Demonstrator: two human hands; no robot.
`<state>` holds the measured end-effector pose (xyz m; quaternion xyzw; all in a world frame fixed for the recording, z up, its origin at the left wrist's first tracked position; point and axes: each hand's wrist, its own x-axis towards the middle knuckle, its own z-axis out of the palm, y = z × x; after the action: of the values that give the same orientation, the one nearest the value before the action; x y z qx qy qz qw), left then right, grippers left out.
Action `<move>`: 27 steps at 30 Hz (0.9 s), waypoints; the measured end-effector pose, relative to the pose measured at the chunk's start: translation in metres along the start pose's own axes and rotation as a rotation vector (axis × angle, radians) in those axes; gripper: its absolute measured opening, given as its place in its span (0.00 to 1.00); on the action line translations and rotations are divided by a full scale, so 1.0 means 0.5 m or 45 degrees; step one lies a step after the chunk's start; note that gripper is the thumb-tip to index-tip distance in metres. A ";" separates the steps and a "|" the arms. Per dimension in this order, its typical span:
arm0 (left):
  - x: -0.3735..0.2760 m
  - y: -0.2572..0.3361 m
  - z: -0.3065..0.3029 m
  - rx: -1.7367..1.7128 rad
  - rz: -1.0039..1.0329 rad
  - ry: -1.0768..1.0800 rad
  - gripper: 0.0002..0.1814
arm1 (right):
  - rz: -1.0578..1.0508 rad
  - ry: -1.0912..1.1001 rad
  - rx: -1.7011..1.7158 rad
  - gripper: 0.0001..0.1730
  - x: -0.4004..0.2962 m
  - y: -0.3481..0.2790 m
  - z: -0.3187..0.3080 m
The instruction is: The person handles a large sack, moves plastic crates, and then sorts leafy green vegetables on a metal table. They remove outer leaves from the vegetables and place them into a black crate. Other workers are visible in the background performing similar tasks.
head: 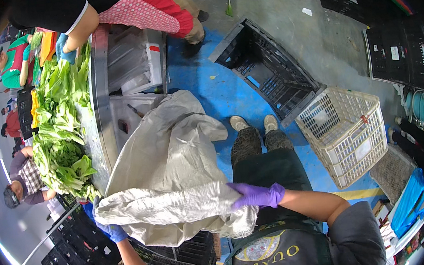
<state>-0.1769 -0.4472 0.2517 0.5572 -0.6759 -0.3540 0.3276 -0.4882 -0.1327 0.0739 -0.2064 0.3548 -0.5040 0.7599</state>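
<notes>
A large off-white woven sack [168, 156] hangs before me, its rim folded over into a thick band. At the left end of that band is my left hand [112, 228] in a blue glove, its fingers at the sack's edge and partly hidden. My right hand [254, 195], gloved in purple, grips the right end of the band, fingertips hidden in the fabric. Leafy green vegetables [62, 147] lie heaped along the metal worktable [102, 104] left of the sack. Over their far end, a co-worker's blue-gloved hand [64, 51] touches the leaves.
An empty black plastic crate [267, 73] lies tilted on the blue floor, touching a white lattice crate [344, 135] at right. A co-worker in a red apron [147, 12] stands at the upper left. Black crates [82, 252] are stacked at lower left, others at upper right.
</notes>
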 end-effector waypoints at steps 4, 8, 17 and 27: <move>0.005 0.003 -0.044 0.356 0.095 -0.171 0.20 | 0.419 0.131 -1.221 0.37 -0.034 -0.108 0.020; 0.007 0.018 -0.028 0.310 -0.147 -0.668 0.25 | -0.067 0.761 -1.278 0.20 0.010 0.038 -0.063; 0.075 -0.095 -0.061 0.663 -0.348 -0.747 0.58 | -0.233 0.146 -0.059 0.36 0.052 -0.022 0.137; 0.081 -0.168 -0.035 1.998 0.472 -1.059 0.42 | 0.310 0.706 -1.889 0.21 0.030 0.144 0.034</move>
<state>-0.1252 -0.4998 0.1922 0.3299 -0.8656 0.0941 -0.3649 -0.4272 -0.1176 0.0319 -0.4850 0.7934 -0.0831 0.3583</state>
